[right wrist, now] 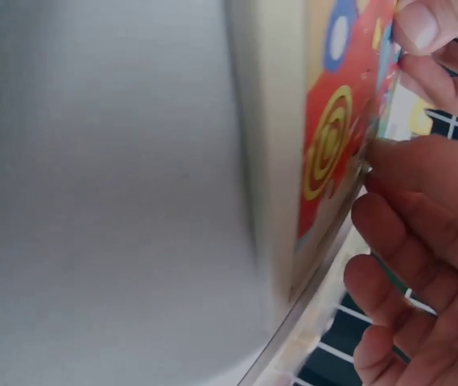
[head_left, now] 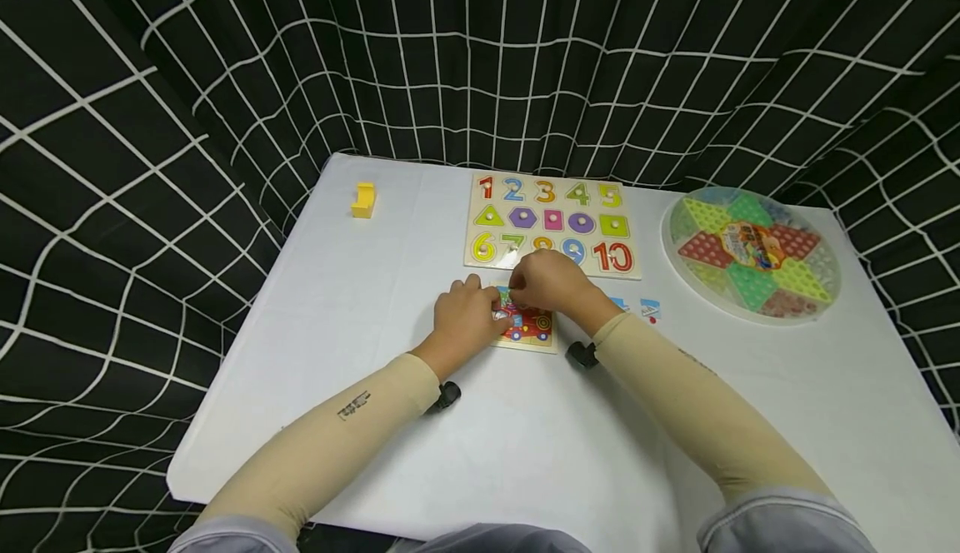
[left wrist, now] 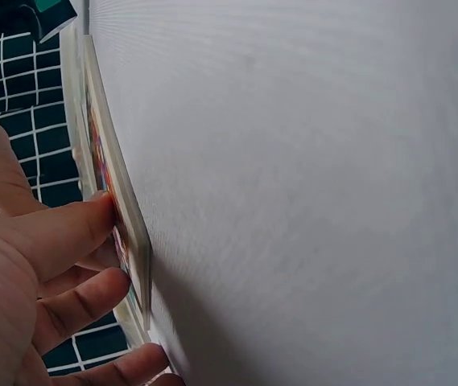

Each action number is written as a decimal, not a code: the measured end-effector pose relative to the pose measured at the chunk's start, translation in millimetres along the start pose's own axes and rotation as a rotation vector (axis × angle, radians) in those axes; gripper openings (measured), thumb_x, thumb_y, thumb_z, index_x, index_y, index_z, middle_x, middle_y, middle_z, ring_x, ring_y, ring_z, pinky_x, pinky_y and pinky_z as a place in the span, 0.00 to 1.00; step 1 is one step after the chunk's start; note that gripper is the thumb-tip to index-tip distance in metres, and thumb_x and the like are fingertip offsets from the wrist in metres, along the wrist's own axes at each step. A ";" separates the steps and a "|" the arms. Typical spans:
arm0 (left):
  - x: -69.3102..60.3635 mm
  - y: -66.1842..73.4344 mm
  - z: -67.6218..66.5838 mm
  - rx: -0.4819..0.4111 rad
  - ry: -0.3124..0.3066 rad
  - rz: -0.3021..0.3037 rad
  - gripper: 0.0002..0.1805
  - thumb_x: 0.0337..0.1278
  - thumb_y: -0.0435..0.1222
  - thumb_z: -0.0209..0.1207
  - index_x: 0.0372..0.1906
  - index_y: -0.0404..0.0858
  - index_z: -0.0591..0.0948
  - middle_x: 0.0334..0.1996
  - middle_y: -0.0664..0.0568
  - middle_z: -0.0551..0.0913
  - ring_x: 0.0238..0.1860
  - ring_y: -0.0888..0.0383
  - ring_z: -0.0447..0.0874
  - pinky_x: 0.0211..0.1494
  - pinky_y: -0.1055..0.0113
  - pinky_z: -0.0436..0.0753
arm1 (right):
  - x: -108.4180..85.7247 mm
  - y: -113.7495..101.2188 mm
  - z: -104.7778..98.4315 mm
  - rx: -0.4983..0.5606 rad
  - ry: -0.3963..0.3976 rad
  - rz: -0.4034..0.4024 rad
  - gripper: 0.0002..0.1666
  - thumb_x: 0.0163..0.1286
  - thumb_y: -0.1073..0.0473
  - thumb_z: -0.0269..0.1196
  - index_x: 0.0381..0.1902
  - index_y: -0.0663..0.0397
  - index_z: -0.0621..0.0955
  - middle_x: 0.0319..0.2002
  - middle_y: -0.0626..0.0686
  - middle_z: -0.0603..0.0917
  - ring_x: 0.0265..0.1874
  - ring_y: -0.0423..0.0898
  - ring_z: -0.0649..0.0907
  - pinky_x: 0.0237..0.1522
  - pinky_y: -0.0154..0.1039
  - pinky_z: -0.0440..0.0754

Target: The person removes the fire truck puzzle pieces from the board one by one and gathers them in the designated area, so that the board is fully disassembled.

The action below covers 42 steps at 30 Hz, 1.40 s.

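A small wooden jigsaw puzzle [head_left: 525, 341] with a red vehicle picture lies flat on the white table, partly covered by both hands. My left hand [head_left: 462, 318] rests at its left side. In the left wrist view, the left thumb [left wrist: 92, 211] touches the picture face and the other fingers spread loosely near the board's edge. Over the puzzle's top edge, my right hand [head_left: 553, 280] bends down with its fingertips close together on the board. In the right wrist view, the right thumb [right wrist: 406, 161] meets the board; whether a piece sits between the fingertips is hidden.
Behind the puzzle lies a number and shape board [head_left: 552, 220]. Small blue-white pieces [head_left: 649, 310] lie to the right of my right hand. A round checkers-style game case [head_left: 750, 253] sits at the far right, a yellow block [head_left: 363, 201] at the back left. Grid cloth surrounds the table.
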<state>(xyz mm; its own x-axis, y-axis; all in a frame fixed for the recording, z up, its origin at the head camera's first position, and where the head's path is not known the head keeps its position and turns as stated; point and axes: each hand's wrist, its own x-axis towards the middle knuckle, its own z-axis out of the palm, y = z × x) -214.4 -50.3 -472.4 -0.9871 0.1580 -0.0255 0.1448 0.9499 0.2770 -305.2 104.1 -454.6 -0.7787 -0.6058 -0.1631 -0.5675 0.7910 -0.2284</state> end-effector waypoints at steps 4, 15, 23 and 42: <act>0.5 0.2 -1.4 0.004 0.002 0.010 0.16 0.53 0.57 0.66 0.33 0.50 0.81 0.30 0.55 0.69 0.31 0.55 0.68 0.29 0.62 0.69 | -0.6 1.8 1.7 -0.050 0.051 -0.075 0.07 0.60 0.52 0.70 0.31 0.47 0.90 0.24 0.41 0.83 0.30 0.43 0.78 0.42 0.41 0.77; 2.6 4.8 -1.2 -0.003 -0.008 0.017 0.15 0.53 0.56 0.66 0.33 0.50 0.81 0.31 0.55 0.69 0.32 0.55 0.69 0.29 0.61 0.69 | -11.8 11.6 -13.7 0.045 0.103 -0.028 0.09 0.53 0.52 0.71 0.28 0.49 0.85 0.24 0.43 0.80 0.27 0.44 0.77 0.33 0.40 0.76; 3.5 4.9 -4.1 -0.020 -0.031 0.009 0.17 0.52 0.56 0.67 0.34 0.49 0.80 0.31 0.54 0.69 0.33 0.54 0.69 0.31 0.61 0.70 | -46.5 80.2 -34.8 0.206 -0.023 0.162 0.06 0.58 0.53 0.70 0.26 0.47 0.85 0.23 0.45 0.81 0.26 0.46 0.76 0.32 0.42 0.75; 8.2 19.1 -0.3 -0.016 -0.075 0.102 0.18 0.54 0.39 0.64 0.51 0.58 0.86 0.40 0.52 0.67 0.43 0.52 0.60 0.38 0.61 0.65 | -58.6 91.3 -11.4 0.285 -0.025 0.175 0.07 0.59 0.53 0.72 0.32 0.47 0.85 0.24 0.47 0.80 0.25 0.45 0.76 0.29 0.41 0.73</act>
<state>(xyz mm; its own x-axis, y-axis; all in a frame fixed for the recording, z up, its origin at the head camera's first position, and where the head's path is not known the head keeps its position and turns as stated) -219.8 -30.9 -467.0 -0.9593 0.2739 -0.0680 0.2427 0.9236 0.2968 -314.4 212.8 -454.9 -0.8490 -0.4673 -0.2466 -0.3252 0.8300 -0.4532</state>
